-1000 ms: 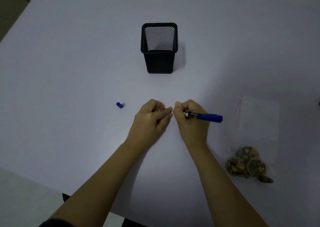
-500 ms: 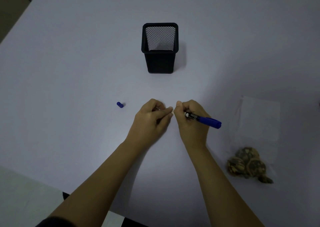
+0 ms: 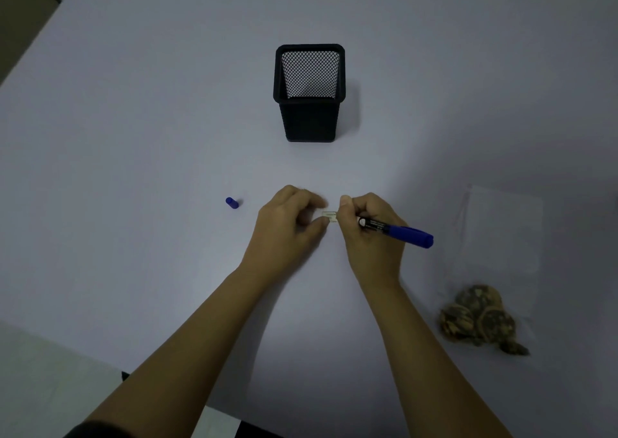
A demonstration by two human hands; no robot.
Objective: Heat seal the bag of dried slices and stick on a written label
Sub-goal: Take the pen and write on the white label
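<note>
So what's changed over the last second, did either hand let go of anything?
No release. The left hand drew slightly back, uncovering the small label between the hands. The right hand still grips the marker. Cap, pen holder and bag unmoved.

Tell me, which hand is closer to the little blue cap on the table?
Left. The left hand is just to the right of the blue cap, not touching it. The right hand is farther right, holding the marker.
</note>
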